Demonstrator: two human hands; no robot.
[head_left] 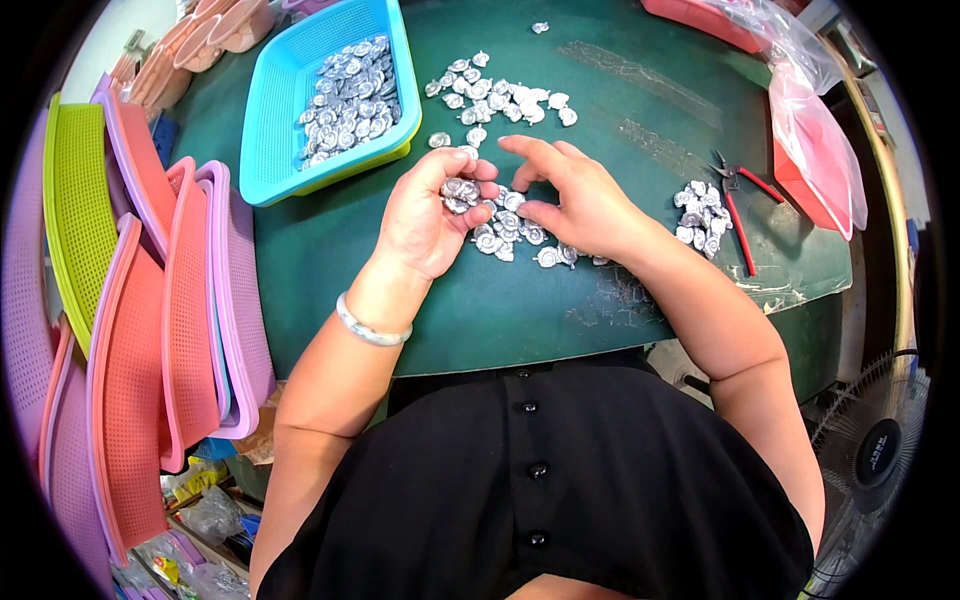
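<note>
several small silver metal pieces [458,190] sit stacked in the curled left hand [425,215]; the right hand [580,195], fingers loosely spread, touches the table pile [510,232]. a loose grip could spill the stack.

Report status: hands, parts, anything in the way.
Left hand holding several small silver parts. Right hand picking at the pile on the green table. Nothing between them.

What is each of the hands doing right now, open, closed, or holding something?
Left hand: closed around several small silver metal pieces.
Right hand: open, fingers spread, fingertips on the pile of silver metal pieces on the green table.
</note>
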